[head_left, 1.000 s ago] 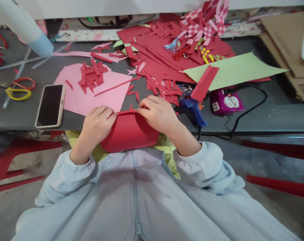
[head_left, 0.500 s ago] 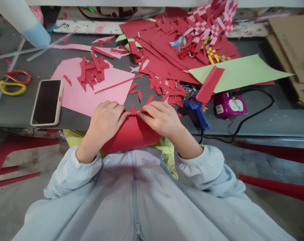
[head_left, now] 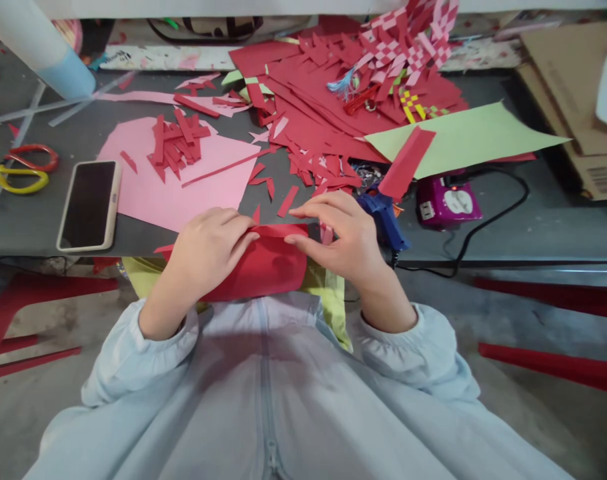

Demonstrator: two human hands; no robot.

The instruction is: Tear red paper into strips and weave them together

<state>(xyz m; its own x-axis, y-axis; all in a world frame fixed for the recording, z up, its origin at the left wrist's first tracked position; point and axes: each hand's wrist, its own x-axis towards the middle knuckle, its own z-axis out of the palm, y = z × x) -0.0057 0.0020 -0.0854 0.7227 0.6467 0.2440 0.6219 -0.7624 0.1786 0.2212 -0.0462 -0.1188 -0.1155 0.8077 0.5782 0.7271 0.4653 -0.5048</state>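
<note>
A sheet of red paper (head_left: 263, 267) with a narrow folded strip along its far edge lies at the table's front edge, its near part over my lap. My left hand (head_left: 208, 250) pinches the folded edge between thumb and fingers. My right hand (head_left: 341, 233) is spread, thumb at the right end of the fold and fingers raised apart from it. Just right of that hand is a blue glue gun (head_left: 386, 217), with a folded red paper piece (head_left: 408, 163) above it. Small red scraps (head_left: 287, 201) lie just beyond the fold.
Pink paper (head_left: 183, 193) bearing red scraps lies behind my left hand, beside a phone (head_left: 89, 207) and scissors (head_left: 26, 167). At right are a purple box (head_left: 448, 200) with a black cord, green paper (head_left: 468, 140) and cardboard (head_left: 573, 87). Woven paper pieces (head_left: 398, 53) are piled at the back.
My right hand has opened and lifted its fingers off the fold, shifting a little right. My left hand still pinches the paper. The whole view has shifted slightly.
</note>
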